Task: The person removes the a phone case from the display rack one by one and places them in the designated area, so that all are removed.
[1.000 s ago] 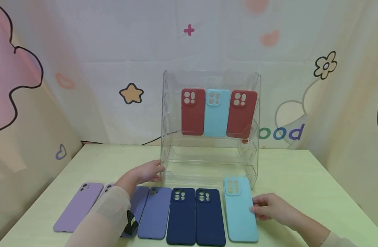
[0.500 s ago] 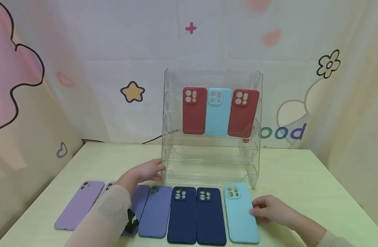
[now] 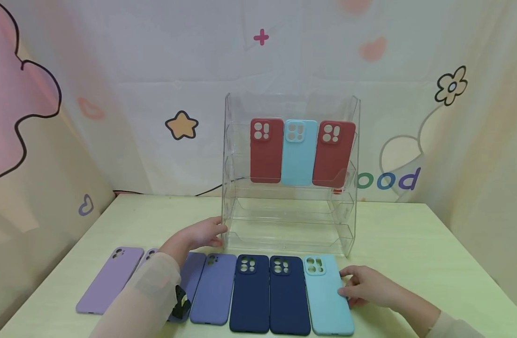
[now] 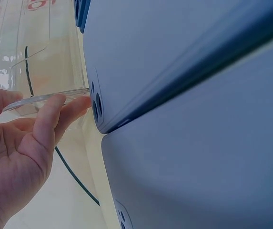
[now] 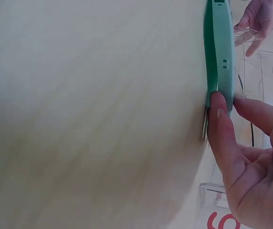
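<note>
Pale backdrop cloth (image 3: 144,61), printed motifs, behind everything. Pale yellow counter (image 3: 393,253) below it.

On the counter: clear tiered rack (image 3: 279,105), upright. Leaning side by side in 1 upper tier: 2 red cases (image 3: 266,157) with 1 pale blue case (image 3: 299,157) between them. Lower tiers show bare plastic.

Row of 7 phone cases in front of the rack. From left: 2 lilac cases (image 3: 108,281), 1 of them partly behind the left sleeve (image 3: 136,305); 2 violet-blue cases (image 3: 214,291), 1 also partly covered; 2 navy cases (image 3: 249,300); then the turquoise case (image 3: 328,300) at the right end, just beside the nearer navy edge, camera cut-outs toward the rack. Cannot tell whether its gripped edge rests fully down.

Left hand (image 3: 203,233): pinches the rack's left side panel, low down; left wrist view shows fingers bent round the clear edge. Right hand (image 3: 370,284): grips the turquoise case by its right long edge, digits on both faces.

Smallest: orange star (image 3: 181,125), pink plus (image 3: 261,37) on the cloth.
</note>
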### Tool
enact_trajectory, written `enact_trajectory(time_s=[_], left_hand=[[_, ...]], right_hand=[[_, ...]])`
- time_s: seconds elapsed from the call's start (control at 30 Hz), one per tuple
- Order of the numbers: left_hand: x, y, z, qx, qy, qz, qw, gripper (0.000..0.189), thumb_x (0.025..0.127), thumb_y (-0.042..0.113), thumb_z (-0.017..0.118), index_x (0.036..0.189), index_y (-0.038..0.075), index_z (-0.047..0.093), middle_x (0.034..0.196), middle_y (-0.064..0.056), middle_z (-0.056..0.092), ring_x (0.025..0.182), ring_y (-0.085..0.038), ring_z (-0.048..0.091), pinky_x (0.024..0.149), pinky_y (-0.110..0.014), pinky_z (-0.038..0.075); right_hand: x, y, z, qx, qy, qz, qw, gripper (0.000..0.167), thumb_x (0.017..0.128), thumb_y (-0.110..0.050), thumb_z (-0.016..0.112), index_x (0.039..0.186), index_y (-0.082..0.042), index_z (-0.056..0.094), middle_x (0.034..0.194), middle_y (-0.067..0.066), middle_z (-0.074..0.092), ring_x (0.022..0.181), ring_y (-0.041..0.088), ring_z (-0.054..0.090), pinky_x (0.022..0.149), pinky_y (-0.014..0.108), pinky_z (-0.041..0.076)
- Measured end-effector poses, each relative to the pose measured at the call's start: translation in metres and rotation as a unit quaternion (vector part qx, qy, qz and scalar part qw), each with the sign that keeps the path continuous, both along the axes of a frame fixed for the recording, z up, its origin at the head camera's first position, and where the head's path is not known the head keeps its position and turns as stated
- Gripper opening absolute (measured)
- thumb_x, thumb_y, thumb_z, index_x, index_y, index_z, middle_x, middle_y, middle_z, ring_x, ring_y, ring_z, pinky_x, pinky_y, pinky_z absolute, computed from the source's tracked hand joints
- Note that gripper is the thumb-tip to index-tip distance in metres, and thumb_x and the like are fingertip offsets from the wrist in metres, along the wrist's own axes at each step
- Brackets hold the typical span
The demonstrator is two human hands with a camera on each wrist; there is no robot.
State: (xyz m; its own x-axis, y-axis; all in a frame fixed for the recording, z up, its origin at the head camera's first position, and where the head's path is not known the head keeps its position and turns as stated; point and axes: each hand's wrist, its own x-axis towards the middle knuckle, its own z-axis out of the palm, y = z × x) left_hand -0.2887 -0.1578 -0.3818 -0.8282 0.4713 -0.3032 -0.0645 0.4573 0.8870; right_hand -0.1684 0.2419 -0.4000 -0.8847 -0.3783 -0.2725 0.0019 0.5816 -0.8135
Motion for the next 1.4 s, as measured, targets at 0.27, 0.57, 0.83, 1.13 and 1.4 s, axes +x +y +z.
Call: enact_trajectory(time_s=[0.27, 0.57, 0.83, 1.13, 1.4], left_hand=[[-0.001, 0.000, -0.001, 0.001, -0.001, 0.000, 1.0000, 0.052, 0.097, 0.013, 0.034, 0.145, -0.004, 0.021, 0.136, -0.022, 0.038, 0.103, -0.032, 0.051, 0.075, -0.032, 0.046], [-0.001, 0.000, 0.000, -0.002, 0.001, 0.004, 1.0000, 0.054, 0.096, 0.012, 0.035, 0.145, -0.003, 0.020, 0.134, -0.021, 0.040, 0.100, -0.030, 0.052, 0.072, -0.031, 0.046], [-0.003, 0.000, 0.002, -0.012, 0.004, 0.006, 0.9999, 0.053, 0.097, 0.012, 0.034, 0.145, -0.004, 0.020, 0.139, -0.024, 0.035, 0.103, -0.033, 0.052, 0.075, -0.032, 0.047], [-0.003, 0.002, -0.001, -0.006, -0.001, 0.012, 0.9999, 0.052, 0.098, 0.013, 0.034, 0.146, -0.002, 0.021, 0.142, -0.023, 0.034, 0.115, -0.036, 0.049, 0.088, -0.037, 0.045], [-0.002, 0.002, -0.001, -0.002, -0.001, 0.014, 0.9999, 0.052, 0.097, 0.012, 0.035, 0.146, 0.000, 0.022, 0.134, -0.019, 0.043, 0.102, -0.030, 0.053, 0.077, -0.031, 0.047]], right_hand=[[-0.003, -0.003, 0.011, 0.060, 0.039, 0.018, 0.9973, 0.051, 0.085, -0.016, 0.068, 0.119, 0.015, 0.047, 0.073, 0.005, 0.061, 0.060, 0.021, 0.062, 0.055, 0.034, 0.052], [-0.025, -0.001, 0.046, 0.053, 0.117, 0.014, 0.9916, 0.049, 0.090, -0.022, 0.062, 0.124, 0.011, 0.048, 0.084, 0.009, 0.063, 0.073, 0.024, 0.065, 0.066, 0.036, 0.053], [-0.046, -0.003, 0.072, 0.041, 0.186, 0.011, 0.9816, 0.045, 0.093, -0.022, 0.058, 0.127, 0.006, 0.048, 0.094, 0.008, 0.064, 0.086, 0.025, 0.064, 0.075, 0.038, 0.052], [-0.078, 0.004, 0.101, 0.028, 0.263, -0.094, 0.9598, 0.050, 0.096, -0.034, 0.051, 0.130, 0.002, 0.049, 0.117, 0.019, 0.058, 0.106, 0.033, 0.056, 0.087, 0.045, 0.048], [-0.100, 0.008, 0.124, -0.023, 0.307, -0.168, 0.9365, 0.050, 0.097, -0.034, 0.048, 0.132, 0.002, 0.047, 0.125, 0.021, 0.054, 0.107, 0.019, 0.054, 0.079, 0.013, 0.044]])
